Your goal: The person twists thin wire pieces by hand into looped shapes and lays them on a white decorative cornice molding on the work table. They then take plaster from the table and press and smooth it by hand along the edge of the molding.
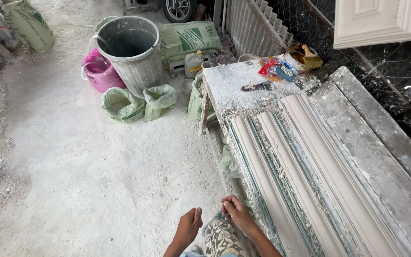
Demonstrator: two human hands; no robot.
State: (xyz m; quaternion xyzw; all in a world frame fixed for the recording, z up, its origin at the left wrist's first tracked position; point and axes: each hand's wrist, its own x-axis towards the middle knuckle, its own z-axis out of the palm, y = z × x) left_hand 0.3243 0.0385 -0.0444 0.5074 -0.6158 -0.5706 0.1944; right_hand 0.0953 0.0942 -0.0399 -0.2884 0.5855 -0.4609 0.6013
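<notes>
My left hand (189,227) hangs low over the dusty floor with its fingers curled and nothing visible in it. My right hand (236,213) is a little further right, fingers bent together at the near left edge of the long plaster cornice mouldings (305,176). These lie side by side in green-edged moulds on a plaster-caked workbench (229,83). Whether the right hand pinches anything small cannot be made out. My patterned trouser leg (222,240) shows between my arms.
A scraper (258,86) and coloured wrappers (277,67) lie at the bench's far end. On the floor to the left stand a grey bin (132,50), a pink bucket (98,71), green sacks (122,104) and a white bottle (193,62). A white moulded panel (376,21) hangs top right.
</notes>
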